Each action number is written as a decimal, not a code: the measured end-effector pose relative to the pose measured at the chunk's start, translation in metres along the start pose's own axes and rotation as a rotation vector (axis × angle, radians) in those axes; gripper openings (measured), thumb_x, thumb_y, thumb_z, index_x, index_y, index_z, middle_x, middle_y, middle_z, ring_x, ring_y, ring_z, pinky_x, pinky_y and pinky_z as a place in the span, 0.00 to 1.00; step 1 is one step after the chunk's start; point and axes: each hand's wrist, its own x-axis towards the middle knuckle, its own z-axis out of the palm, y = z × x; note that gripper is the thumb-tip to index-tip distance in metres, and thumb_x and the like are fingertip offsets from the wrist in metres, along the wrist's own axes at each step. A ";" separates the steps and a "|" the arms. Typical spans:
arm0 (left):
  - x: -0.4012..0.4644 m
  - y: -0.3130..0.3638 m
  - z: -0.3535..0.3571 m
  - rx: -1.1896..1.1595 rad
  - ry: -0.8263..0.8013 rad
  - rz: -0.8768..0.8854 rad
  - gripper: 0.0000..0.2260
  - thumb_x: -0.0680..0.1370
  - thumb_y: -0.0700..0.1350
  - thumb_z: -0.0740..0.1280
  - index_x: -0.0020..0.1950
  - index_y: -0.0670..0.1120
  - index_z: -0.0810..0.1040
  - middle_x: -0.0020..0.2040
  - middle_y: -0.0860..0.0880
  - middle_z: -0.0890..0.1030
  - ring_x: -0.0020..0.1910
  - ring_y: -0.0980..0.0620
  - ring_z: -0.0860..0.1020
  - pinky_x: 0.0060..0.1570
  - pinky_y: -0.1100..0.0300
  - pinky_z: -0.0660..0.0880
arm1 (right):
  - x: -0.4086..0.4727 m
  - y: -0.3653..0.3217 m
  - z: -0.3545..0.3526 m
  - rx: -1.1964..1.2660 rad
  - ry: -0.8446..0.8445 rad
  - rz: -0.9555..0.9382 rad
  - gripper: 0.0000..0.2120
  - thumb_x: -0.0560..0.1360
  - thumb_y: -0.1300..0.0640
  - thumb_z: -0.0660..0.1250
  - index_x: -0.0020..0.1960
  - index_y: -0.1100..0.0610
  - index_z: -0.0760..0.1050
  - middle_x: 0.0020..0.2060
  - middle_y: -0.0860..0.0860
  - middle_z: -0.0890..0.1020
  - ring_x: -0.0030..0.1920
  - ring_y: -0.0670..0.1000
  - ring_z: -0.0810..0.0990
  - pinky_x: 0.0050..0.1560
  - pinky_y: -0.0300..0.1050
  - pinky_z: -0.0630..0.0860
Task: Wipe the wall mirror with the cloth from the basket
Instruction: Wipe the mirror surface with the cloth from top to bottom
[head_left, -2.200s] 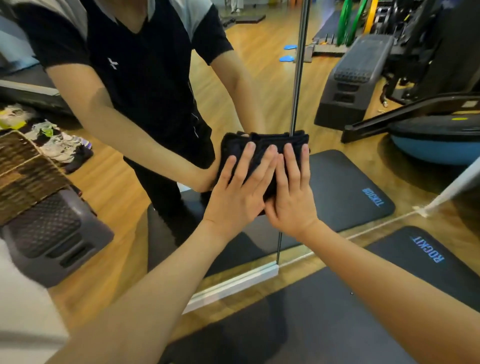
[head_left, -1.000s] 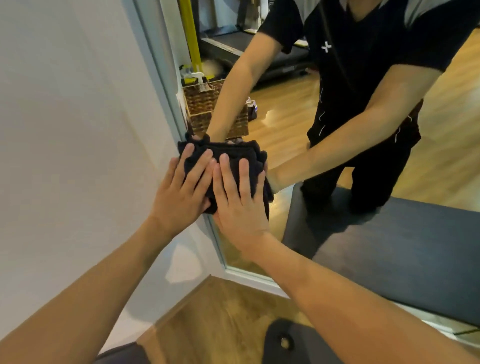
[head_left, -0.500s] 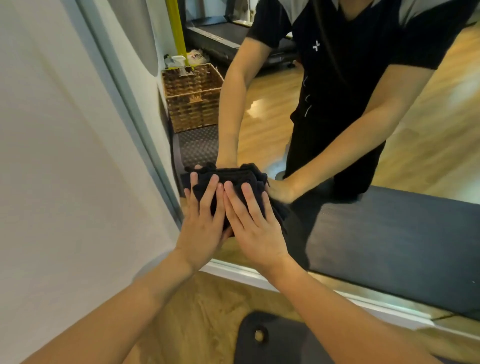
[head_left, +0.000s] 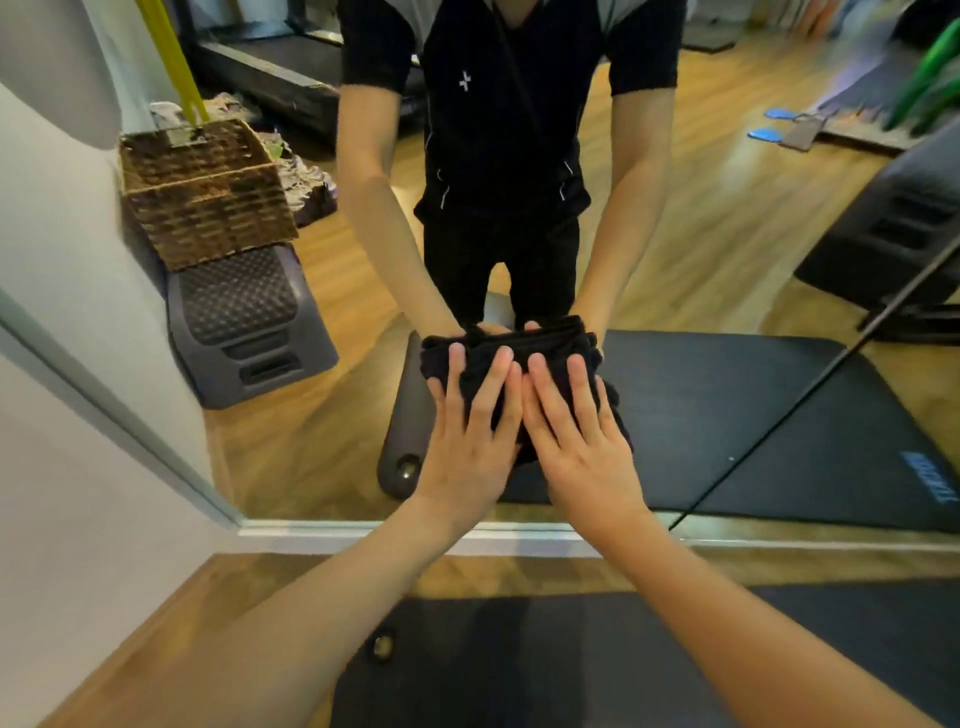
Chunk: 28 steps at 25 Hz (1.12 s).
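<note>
My left hand (head_left: 467, 441) and right hand (head_left: 582, 447), fingers straight, press the bunched black cloth (head_left: 524, 358) flat against the frameless wall mirror (head_left: 727, 249), low near its bottom edge; I should keep even pressure and overlap strokes

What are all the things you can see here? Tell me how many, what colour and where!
cloth: one, black, bunched flat against the mirror under both hands
wall mirror: one, white frame, low on the wall down to the floor
basket: one, brown wicker, seen in the mirror at left, on the step
step: one, grey with a black top, seen in the mirror below the basket
mat: one, black, on the wood floor under the arms
left hand: one, fingers straight, pressing the cloth
right hand: one, fingers straight, pressing the cloth beside the left
</note>
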 end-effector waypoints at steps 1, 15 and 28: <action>0.017 0.027 0.002 -0.001 -0.005 0.035 0.41 0.80 0.44 0.72 0.83 0.37 0.49 0.81 0.39 0.51 0.80 0.28 0.46 0.75 0.29 0.49 | -0.009 0.025 -0.012 -0.015 -0.003 0.040 0.39 0.80 0.68 0.62 0.84 0.60 0.46 0.83 0.58 0.49 0.82 0.64 0.42 0.79 0.67 0.57; 0.114 0.174 0.058 0.015 0.275 0.317 0.29 0.85 0.48 0.59 0.83 0.42 0.53 0.80 0.45 0.58 0.77 0.37 0.60 0.78 0.37 0.48 | -0.058 0.180 -0.033 -0.095 0.263 0.154 0.37 0.78 0.64 0.64 0.80 0.71 0.49 0.77 0.66 0.58 0.82 0.65 0.43 0.79 0.71 0.53; 0.009 0.135 0.097 0.045 0.096 0.455 0.26 0.87 0.43 0.55 0.84 0.47 0.52 0.82 0.52 0.57 0.80 0.47 0.59 0.77 0.48 0.59 | -0.132 0.098 0.048 0.135 0.060 0.376 0.30 0.81 0.72 0.59 0.79 0.73 0.51 0.78 0.70 0.52 0.79 0.75 0.40 0.80 0.69 0.50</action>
